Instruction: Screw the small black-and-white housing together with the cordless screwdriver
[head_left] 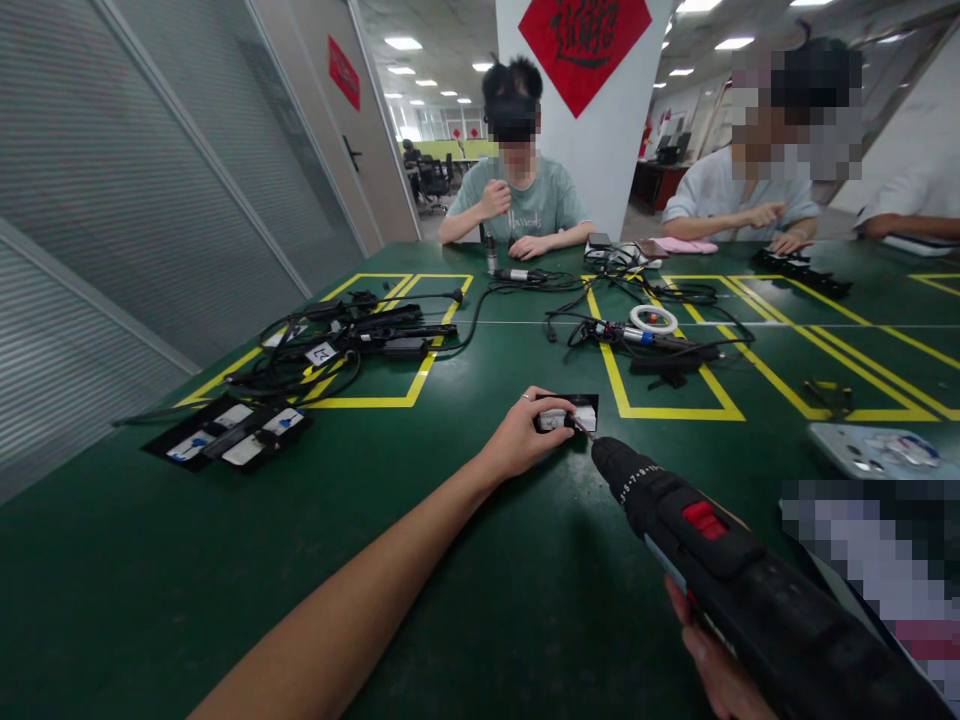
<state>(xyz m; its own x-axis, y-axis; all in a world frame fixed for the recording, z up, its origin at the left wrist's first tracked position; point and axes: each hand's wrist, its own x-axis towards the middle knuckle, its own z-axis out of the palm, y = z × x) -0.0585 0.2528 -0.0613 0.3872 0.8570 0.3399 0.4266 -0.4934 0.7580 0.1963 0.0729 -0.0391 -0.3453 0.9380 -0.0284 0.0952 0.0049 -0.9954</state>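
My left hand (521, 435) reaches out over the green table (465, 560) and pinches a small black part with a white insert (568, 413), holding it down on the tabletop. My right hand (716, 665) is wrapped round the grip of a black electric screwdriver with a red switch (720, 545); only a few fingers show beneath it. The tool's bit tip touches the right end of the small part.
A heap of black cables and adapters (352, 335) lies in a yellow-taped box at left, black trays (229, 432) nearer me. More cables and a white ring (653, 320) lie ahead. A phone (877, 450) is at right. Three people sit across the table.
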